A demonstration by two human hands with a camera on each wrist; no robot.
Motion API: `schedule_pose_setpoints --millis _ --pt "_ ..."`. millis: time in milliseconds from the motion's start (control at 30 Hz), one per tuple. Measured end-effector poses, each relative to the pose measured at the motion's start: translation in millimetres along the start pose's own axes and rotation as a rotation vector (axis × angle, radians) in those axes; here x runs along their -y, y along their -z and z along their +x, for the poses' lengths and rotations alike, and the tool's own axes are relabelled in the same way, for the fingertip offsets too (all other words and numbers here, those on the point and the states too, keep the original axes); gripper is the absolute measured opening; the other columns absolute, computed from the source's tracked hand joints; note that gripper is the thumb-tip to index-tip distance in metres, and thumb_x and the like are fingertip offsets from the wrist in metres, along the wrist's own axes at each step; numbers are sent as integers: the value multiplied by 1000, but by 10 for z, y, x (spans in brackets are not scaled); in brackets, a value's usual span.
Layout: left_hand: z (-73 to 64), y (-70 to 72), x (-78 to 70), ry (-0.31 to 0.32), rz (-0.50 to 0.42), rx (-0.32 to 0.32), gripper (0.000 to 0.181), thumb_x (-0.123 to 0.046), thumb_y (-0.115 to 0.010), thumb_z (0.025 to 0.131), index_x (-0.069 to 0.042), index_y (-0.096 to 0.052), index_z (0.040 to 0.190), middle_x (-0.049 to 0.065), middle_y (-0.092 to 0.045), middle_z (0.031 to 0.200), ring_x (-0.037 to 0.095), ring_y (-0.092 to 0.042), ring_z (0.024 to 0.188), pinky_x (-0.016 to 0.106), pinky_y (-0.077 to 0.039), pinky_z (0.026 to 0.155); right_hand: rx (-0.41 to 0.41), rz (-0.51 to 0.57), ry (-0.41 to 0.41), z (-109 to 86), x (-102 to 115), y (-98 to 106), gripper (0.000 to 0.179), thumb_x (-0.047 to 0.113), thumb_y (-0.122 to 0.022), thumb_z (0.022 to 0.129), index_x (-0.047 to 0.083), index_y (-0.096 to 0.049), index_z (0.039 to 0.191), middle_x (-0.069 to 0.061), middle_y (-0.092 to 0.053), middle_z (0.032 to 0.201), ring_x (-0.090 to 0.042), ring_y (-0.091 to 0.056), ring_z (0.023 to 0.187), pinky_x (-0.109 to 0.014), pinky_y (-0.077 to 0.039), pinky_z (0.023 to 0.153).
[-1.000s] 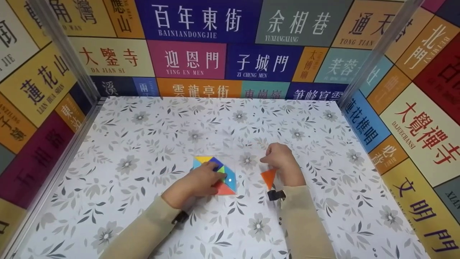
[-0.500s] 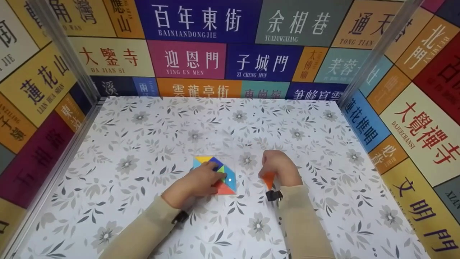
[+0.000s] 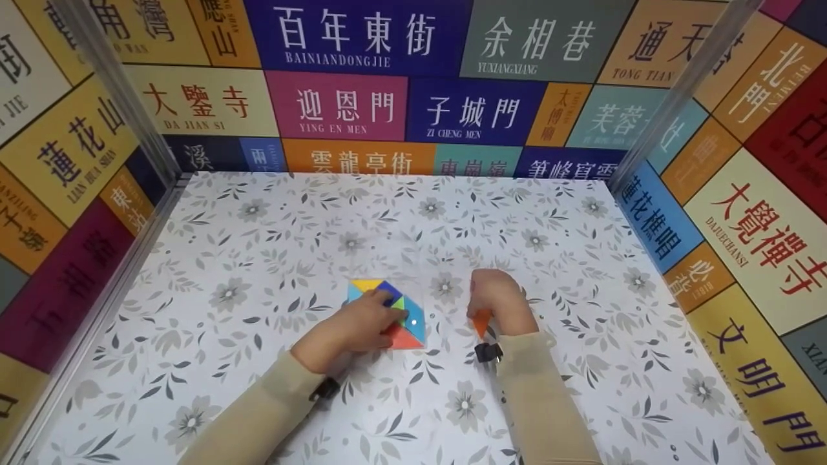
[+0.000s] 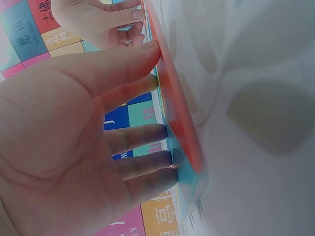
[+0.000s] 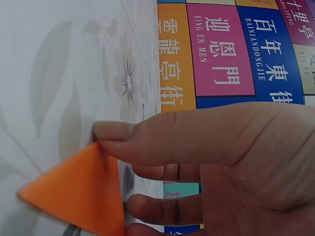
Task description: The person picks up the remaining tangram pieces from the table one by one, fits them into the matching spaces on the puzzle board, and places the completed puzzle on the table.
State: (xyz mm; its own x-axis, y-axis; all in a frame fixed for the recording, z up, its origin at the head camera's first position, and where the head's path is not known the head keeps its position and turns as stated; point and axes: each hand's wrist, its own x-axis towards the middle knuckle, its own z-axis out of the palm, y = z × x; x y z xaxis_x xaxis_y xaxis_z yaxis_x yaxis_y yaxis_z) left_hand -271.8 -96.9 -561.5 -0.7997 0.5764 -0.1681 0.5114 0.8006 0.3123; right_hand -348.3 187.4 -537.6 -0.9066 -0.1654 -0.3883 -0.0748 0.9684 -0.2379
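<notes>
Flat coloured tangram pieces lie fitted together under my left hand [image 3: 352,326]. A red triangle [image 3: 407,341], a blue piece [image 3: 415,323], a dark blue piece [image 3: 387,288] and a yellow triangle [image 3: 366,284] show around it. In the left wrist view the fingers are nearly straight, their tips resting on the pieces, thumb on the red one. To the right, my right hand [image 3: 504,300] has curled fingers at a separate orange triangle [image 5: 81,191], flat on the table. Its thumb holds one corner; the index finger is mostly hidden.
A white tabletop with a grey leaf and flower print [image 3: 258,245] spreads around the hands. Upright panels with coloured street-name blocks [image 3: 362,39] enclose the back and sides. A black wrist strap [image 3: 489,352] is by the right cuff.
My right hand has come down toward me onto the orange triangle, then shifted slightly left, covering more of it. My left hand has stayed in place on the pieces.
</notes>
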Motion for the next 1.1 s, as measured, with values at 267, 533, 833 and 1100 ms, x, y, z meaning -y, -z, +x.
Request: schedule_pose_setpoints --millis 267,533,833,1100 --pt "-2 1 -1 9 -7 9 59 -25 -79 94 -24 -62 151 21 -43 165 43 -43 151 56 -48 118 -19 -86 -12 81 86 -17 22 8 -83 73 0 -72 91 -12 -66 89 -27 -57 78 -38 -57 74" --pt "-3 4 -5 -10 13 -5 56 -25 -77 95 -23 -64 149 22 -47 161 44 -47 147 55 -51 114 -100 -53 -40 149 154 -71 34 3 -82 76 -7 -71 107 -20 -72 103 -28 -60 85 -41 -62 87" --pt "1 7 -5 -3 13 -1 58 -26 -78 94 -24 -63 150 23 -45 163 45 -45 149 56 -48 117 -186 -98 -20 172 174 -95 37 11 -86 82 -8 -70 110 -24 -72 109 -37 -68 102 -45 -60 98" --pt "6 9 -4 12 -11 8 59 -25 -79 94 -24 -62 151 22 -42 165 45 -43 151 56 -46 119 -195 -108 -17 144 233 -104 21 2 -77 87 -7 -72 105 -24 -73 105 -35 -69 91 -42 -63 84"
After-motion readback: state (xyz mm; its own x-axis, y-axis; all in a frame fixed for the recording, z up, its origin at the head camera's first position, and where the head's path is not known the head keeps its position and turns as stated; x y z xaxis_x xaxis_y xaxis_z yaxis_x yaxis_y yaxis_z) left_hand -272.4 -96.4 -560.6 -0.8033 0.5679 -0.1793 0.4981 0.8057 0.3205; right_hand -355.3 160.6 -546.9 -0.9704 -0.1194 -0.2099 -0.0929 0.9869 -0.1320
